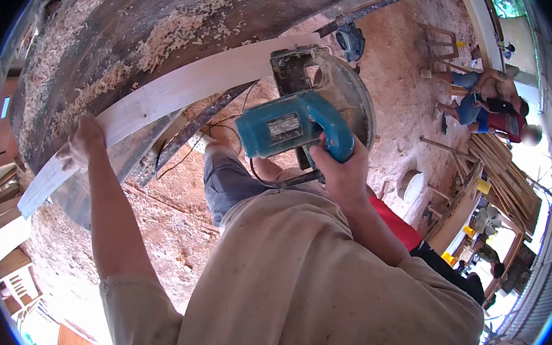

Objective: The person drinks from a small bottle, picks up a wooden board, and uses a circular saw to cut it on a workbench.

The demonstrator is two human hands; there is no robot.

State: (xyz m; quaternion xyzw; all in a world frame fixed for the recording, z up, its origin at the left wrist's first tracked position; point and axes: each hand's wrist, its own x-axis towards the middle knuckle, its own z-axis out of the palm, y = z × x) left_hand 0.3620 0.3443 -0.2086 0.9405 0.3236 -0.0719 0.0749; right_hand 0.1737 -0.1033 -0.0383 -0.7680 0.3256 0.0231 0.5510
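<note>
- Head view: our right hand (341, 168) has fingers clamped on a teal plastic circular saw (266, 129).
- Our left hand (85, 142) clamps its fingers on a long, pale wooden plank (188, 88) along the dark, shavings-strewn desk (250, 11).
- We seem to be sawing the plank's far end; next calls for steadiness.

Stacked planks (505, 181) lie near people (505, 124); a white chair (20, 286) stands lower left.
</note>
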